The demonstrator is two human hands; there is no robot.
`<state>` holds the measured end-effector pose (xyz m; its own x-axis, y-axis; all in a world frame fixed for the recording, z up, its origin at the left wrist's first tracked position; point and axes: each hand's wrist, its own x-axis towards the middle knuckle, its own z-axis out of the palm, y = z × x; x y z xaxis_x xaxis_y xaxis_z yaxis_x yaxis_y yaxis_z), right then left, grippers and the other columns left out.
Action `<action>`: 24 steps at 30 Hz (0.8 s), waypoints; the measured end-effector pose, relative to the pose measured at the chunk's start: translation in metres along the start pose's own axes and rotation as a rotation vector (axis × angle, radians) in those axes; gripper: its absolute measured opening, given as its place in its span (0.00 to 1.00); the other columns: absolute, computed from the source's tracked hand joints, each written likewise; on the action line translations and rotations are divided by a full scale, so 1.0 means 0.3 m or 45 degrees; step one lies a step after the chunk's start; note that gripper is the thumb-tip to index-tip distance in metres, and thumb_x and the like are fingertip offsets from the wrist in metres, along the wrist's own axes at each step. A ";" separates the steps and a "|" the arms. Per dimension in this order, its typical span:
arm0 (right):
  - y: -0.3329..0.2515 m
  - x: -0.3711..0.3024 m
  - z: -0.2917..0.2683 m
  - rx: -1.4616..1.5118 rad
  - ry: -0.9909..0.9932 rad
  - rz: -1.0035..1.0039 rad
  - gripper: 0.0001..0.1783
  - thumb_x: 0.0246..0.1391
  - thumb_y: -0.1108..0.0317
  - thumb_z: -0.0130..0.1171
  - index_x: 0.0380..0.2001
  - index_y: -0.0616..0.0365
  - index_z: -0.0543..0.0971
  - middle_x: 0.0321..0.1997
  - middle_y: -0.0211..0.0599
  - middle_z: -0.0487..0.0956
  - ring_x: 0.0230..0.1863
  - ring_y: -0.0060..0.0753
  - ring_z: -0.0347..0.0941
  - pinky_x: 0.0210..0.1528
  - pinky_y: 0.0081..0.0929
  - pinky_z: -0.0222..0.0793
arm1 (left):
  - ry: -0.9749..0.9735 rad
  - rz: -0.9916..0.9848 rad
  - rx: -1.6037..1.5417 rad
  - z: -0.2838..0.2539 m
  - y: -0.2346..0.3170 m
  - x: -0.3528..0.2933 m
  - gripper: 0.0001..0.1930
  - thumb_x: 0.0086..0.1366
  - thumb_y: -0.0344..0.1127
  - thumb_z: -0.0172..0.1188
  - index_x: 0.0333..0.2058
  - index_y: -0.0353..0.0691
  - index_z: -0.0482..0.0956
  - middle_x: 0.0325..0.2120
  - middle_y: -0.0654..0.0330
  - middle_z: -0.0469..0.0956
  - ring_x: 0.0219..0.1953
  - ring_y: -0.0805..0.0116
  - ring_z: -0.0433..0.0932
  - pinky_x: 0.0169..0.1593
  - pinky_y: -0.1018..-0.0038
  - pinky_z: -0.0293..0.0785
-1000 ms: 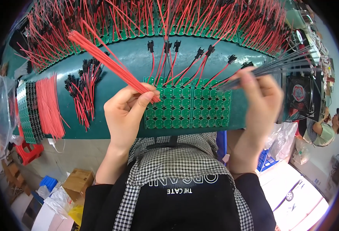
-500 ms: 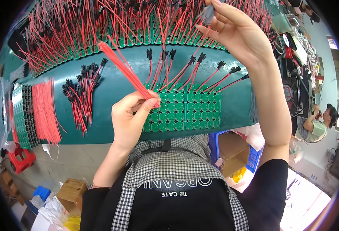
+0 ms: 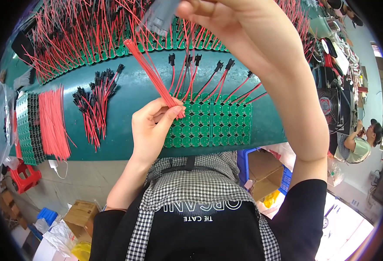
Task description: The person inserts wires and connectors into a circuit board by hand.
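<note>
My left hand (image 3: 150,126) is closed round a bundle of red wires (image 3: 150,74), pinched near their lower ends and slanting up to the left. It sits over the left edge of a green circuit board panel (image 3: 217,124) made of many round boards. Along the panel's far edge stand red and black leads with black connectors (image 3: 229,65). My right hand (image 3: 213,13) is raised at the far side, closed on a grey, blurred bundle (image 3: 158,19) that looks like thin wires. Part of this hand is cut off by the upper edge.
Behind lie rows of green boards crowded with red wires (image 3: 82,39). To the left are a pile of connector leads (image 3: 96,100), a sheaf of red wires (image 3: 54,124) and stacked panels (image 3: 28,130). A blue crate (image 3: 243,167) stands below the table. Another person (image 3: 359,141) is at far right.
My right hand has swept left across the far side with the grey bundle. My left hand still grips the red wires, nearly in place; the whole view has shifted slightly.
</note>
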<state>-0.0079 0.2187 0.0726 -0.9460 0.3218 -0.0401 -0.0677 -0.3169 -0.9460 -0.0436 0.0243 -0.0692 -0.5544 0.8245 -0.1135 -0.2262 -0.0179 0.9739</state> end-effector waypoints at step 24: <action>0.385 -0.436 -0.009 -1.357 0.726 -0.228 0.04 0.46 0.77 0.64 0.28 0.63 0.80 0.30 0.38 0.81 0.30 0.33 0.78 0.32 0.24 0.73 | 0.208 0.183 0.336 0.073 0.041 -0.021 0.07 0.60 0.21 0.60 0.37 0.26 0.80 0.30 0.54 0.81 0.33 0.68 0.82 0.39 0.76 0.78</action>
<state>0.1089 0.1424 -0.0323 -0.6569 0.7161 0.2360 0.3644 0.5755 -0.7321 -0.0253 0.0313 -0.0523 -0.6915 0.7221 0.0197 0.0671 0.0371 0.9971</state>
